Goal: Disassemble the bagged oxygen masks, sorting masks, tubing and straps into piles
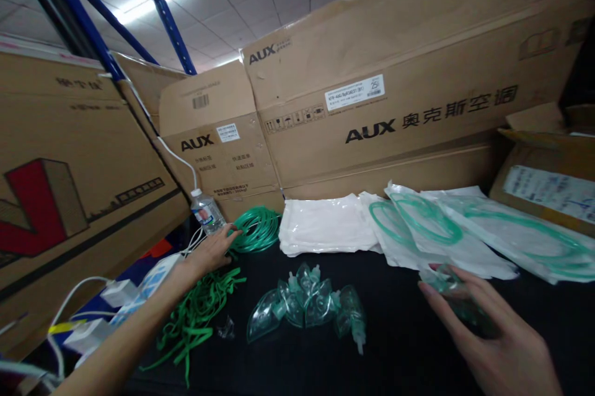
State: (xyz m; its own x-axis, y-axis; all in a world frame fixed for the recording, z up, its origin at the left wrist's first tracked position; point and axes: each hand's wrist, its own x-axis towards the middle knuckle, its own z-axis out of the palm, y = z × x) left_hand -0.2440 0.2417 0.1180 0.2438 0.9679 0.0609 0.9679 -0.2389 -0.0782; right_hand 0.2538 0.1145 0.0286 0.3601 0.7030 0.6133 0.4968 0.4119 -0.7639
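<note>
Centrally, clear green-tinted masks [318, 306] lie in a loose cluster on a black tabletop [297, 371]. The right hand [506, 340] holds one more mask [446, 281] above the tabletop, thumb and fingers curved about it, just in front of the bagged tubing [421, 219]. The left hand [216, 250] extends to the near left edge of a coil of green tubing [258, 232]; its fingertips meet the coil in this view, but whether they grip it cannot be told. Below that hand, a tangle of green straps [199, 309] spreads over the tabletop, left of the cluster. A stack of white bags [328, 222] lies between the coil and the bagged tubing. Beyond the left hand, a plastic bottle [207, 211] stands tilted beside the coil. Large cardboard panels [395, 98], printed "AUX", form the background.
</note>
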